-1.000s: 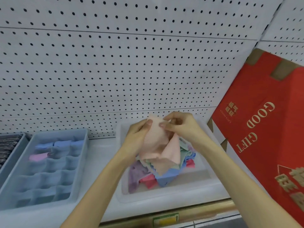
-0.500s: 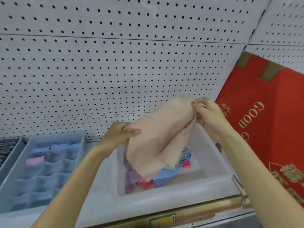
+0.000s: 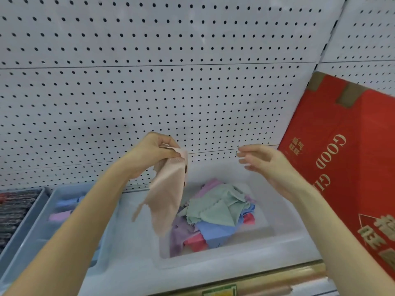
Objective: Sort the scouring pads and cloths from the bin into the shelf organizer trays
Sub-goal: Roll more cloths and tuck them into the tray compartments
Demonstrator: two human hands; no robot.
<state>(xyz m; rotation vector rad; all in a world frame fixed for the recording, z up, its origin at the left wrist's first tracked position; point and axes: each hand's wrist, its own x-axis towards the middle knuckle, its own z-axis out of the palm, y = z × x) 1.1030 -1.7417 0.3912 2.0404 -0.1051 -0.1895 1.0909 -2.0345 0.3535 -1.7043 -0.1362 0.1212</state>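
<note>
Peach cloth [image 3: 168, 189] hangs from the left hand [image 3: 154, 152], pinched at its top corner between the thumb and the curled fingers [image 3: 171, 144]. The rest falls loose below the knuckles. Its lower end dangles over the left side of the clear bin [image 3: 277, 242]; whether it brushes the pile inside, I can't tell.

The right hand [image 3: 263, 161] is up over the back right of the bin, well apart from the peach cloth. Its fingers are fairly straight and a little spread, and they hold nothing. They're blurred, so I can't make out finer detail.

In the bin lies a heap. A green cloth [image 3: 215, 208] is on top, with a blue cloth [image 3: 215, 231] under it toward the front. A purple cloth [image 3: 177, 236] sits at the front left, and a red cloth [image 3: 194, 242] shows between those two.

Just beside the bin on the left is a grey-blue tray [image 3: 42, 221] with compartments, and the left forearm crosses over it. A blue roll [image 3: 64, 202] and a pink roll [image 3: 59, 215] lie in its back compartments. Further left, a second tray [image 3: 32, 210] holds dark pads [image 3: 12, 208] in a row.

All of it stands on a shelf [image 3: 132, 270] with a gold strip [image 3: 256, 280] along the front. White pegboard [image 3: 149, 82] runs behind. A red box [image 3: 342, 167] lettered "GOOD" leans at the right, near the right forearm.
</note>
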